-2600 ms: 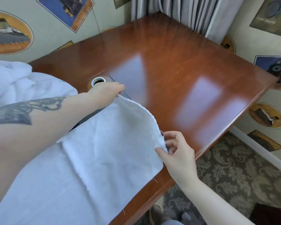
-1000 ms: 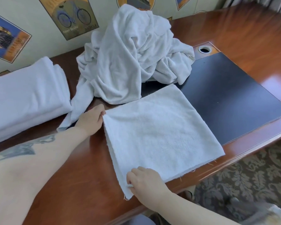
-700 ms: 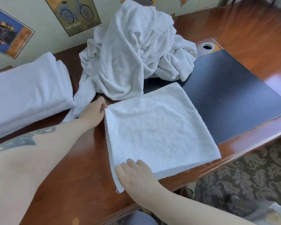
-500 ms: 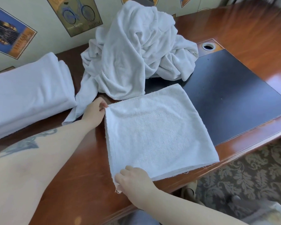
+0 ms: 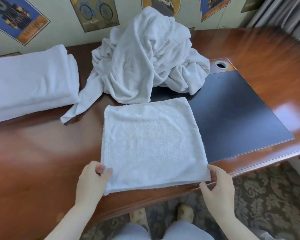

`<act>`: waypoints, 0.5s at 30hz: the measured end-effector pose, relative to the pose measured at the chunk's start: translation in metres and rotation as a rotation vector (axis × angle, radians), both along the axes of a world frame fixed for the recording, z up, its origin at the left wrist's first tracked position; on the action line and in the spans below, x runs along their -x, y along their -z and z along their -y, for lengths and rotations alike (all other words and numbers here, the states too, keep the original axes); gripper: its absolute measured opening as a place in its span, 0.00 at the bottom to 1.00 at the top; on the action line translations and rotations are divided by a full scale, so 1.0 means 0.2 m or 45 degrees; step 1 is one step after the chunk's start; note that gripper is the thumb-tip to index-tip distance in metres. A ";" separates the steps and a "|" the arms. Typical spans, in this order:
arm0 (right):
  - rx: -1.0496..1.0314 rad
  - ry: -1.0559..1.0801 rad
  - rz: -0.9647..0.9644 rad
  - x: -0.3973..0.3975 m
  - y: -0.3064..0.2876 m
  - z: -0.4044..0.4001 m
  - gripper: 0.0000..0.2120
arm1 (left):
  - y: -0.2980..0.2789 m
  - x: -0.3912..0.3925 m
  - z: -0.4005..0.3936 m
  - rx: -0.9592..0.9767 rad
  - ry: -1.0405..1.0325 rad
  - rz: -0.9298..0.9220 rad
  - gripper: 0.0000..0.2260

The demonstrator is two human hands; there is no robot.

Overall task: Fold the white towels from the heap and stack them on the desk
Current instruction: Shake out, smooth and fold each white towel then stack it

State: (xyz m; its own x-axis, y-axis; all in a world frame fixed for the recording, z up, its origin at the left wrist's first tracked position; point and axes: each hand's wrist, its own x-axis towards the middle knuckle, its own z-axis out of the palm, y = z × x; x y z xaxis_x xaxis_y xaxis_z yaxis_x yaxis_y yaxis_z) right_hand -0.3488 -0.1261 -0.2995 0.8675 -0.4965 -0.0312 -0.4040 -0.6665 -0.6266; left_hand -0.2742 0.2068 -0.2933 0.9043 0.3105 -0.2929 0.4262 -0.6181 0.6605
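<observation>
head view: folded white towel (image 5: 151, 144) flat on the desk (image 5: 33, 153), near the front edge, right part overlapping the black inlay pad (image 5: 232, 115). left hand (image 5: 92, 182) at the towel's front-left corner, thumb on top, fingers curled, pinching the corner. right hand (image 5: 216, 186) at the front-right corner, right at the desk's front edge, fingers curled round the corner; cannot tell how much cloth sits under the fingertips. heap (image 5: 145, 58) of crumpled white towels toward the back edge, middle, touching the folded towel's far edge, one loose tail trailing toward the left. stack of folded towels (image 5: 29, 84) at the back-left, near the left edge, just beside that tail. round cable hole (image 5: 221, 64) behind the pad's far corner, just right of the heap. wallpaper with poster prints (image 5: 93, 13) behind the desk, grey curtain (image 5: 277, 13) at the back-right corner. patterned carpet (image 5: 267, 205) below the front edge.
</observation>
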 end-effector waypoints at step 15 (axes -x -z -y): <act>0.278 -0.303 -0.125 -0.16 0.05 0.28 0.17 | 0.02 0.35 0.33 -0.294 -0.529 0.004 0.10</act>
